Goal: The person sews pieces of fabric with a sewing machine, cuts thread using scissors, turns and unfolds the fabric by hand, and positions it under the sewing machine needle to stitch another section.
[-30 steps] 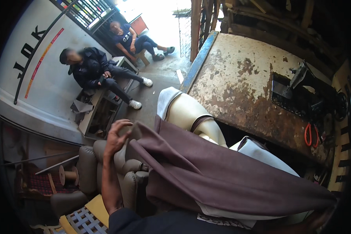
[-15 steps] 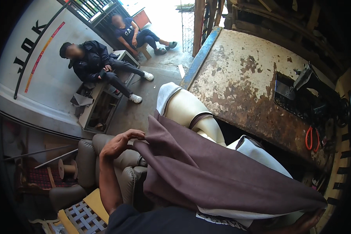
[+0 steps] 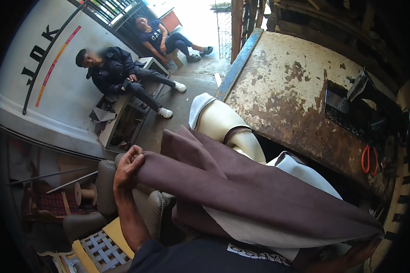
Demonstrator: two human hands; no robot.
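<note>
A large sheet of brown leatherette (image 3: 250, 186) with a pale backing stretches across in front of my chest. My left hand (image 3: 130, 164) is closed on its left edge, pinching it between thumb and fingers. Low at the right, my right hand (image 3: 370, 248) grips the far corner; its fingers are partly hidden by the sheet and in shadow. The sheet hangs in long folds between the two hands. Behind it, a cream leatherette piece (image 3: 221, 120) with a brown band lies curled next to the table, and a pale-backed piece (image 3: 307, 175) shows beside it.
A worn table (image 3: 278, 91) with peeling paint carries a black sewing machine (image 3: 362, 98) and red-handled scissors (image 3: 369, 160). Grey padded seating (image 3: 152, 209), a webbed yellow seat frame (image 3: 102, 248) and a spool (image 3: 85, 194) are at left. Two people (image 3: 114, 68) sit beyond.
My left hand has moved left and closed on the sheet's edge, drawing it out wider. More of the pale backing shows. The view has shifted slightly.
</note>
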